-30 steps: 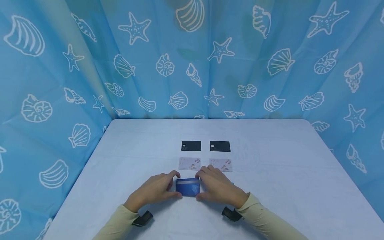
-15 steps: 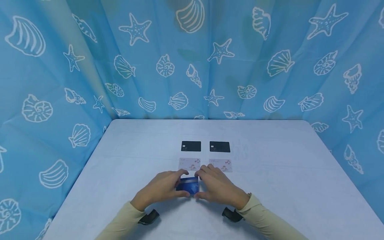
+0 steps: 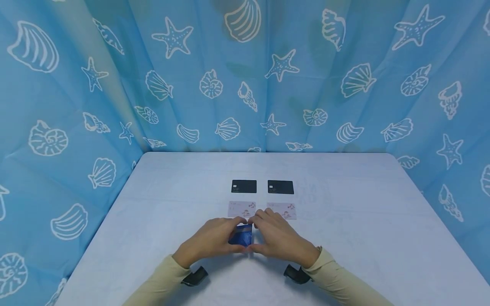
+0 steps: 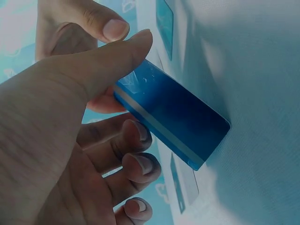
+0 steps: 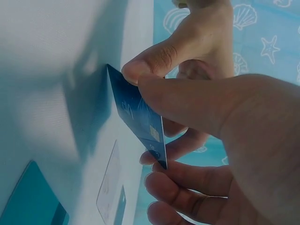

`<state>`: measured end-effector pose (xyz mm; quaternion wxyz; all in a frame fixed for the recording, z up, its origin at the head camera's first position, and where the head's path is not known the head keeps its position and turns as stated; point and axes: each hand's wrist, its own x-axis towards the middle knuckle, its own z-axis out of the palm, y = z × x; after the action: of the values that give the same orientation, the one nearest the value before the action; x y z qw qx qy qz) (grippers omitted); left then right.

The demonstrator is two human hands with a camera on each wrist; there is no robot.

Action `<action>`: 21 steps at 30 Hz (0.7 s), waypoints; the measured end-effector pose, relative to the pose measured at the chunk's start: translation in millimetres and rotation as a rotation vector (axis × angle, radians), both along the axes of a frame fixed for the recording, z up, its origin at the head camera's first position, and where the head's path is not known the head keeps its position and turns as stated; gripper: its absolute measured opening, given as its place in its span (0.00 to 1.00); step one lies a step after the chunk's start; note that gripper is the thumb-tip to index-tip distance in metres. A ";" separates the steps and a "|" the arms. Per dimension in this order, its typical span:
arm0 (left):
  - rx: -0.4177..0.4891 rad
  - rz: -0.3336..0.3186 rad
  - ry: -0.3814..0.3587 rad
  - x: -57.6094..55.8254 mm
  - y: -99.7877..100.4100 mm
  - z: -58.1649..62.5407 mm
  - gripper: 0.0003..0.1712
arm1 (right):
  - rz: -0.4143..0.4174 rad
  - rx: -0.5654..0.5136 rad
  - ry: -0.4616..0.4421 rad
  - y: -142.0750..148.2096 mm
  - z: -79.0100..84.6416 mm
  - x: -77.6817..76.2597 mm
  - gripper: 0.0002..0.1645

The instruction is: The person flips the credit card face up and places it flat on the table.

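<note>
Both hands hold one blue bank card with a pale stripe along one long edge; a chip shows in the right wrist view. The left hand has its thumb on the near long edge and fingers toward the far edge. On the card's right end, the right hand pinches it between thumb and fingertips. The two thumb tips meet at the near edge. The card slants in the left wrist view, its left end low by the tabletop and its right end raised.
Two black VIP cards, left and right, lie in a far row. Nearer lie two pale flowered cards, left and right. Another blue card lies beside the right hand. A shell-patterned curtain hangs behind the white table.
The left hand has slid rightward along the blue card until its fingertips and thumb reach the right hand. The card has tilted, and less of it shows. The right hand has barely moved.
</note>
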<state>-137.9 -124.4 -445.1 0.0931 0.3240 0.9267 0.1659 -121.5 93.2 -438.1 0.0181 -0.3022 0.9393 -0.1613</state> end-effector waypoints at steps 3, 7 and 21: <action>-0.005 0.003 0.001 0.3 0.9 0.9 0.41 | -0.008 -0.015 -0.007 -0.2 0.7 -0.1 0.39; -0.008 0.021 -0.012 0.8 0.7 1.4 0.42 | -0.028 -0.023 -0.026 0.4 2.6 0.4 0.43; 0.066 0.019 0.050 0.9 -5.1 9.2 0.40 | -0.042 -0.088 -0.045 1.0 -5.3 -5.8 0.47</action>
<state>-137.0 -129.6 -435.9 0.0576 0.3224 0.9257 0.1891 -127.4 94.2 -443.4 0.0224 -0.2792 0.9368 -0.2096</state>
